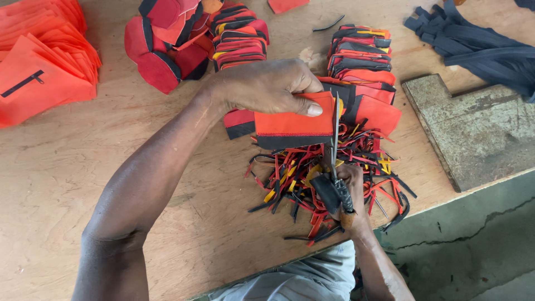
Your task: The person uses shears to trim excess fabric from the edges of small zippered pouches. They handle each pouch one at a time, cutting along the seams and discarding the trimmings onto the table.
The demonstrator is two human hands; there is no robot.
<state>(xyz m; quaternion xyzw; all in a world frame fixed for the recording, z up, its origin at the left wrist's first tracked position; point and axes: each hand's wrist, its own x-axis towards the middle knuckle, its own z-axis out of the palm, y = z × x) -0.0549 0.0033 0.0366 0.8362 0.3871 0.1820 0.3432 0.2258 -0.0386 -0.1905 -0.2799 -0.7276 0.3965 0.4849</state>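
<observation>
Above the scrap pile (329, 178), the left hand (267, 86) pinches an orange fabric piece (292, 125) while the right hand (345, 192) grips scissors (334, 139) at its edge.

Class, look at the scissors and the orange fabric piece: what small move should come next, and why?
Probably close the scissors along the right edge of the orange fabric piece with black trim. The left hand holds it taut, the right hand has the blades at that edge, and cut strips lie below.

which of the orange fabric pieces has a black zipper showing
The flat orange panel on top of the pile at the far left: a short black zipper runs slantwise across it. The piece in the left hand shows only a black edge.
</observation>
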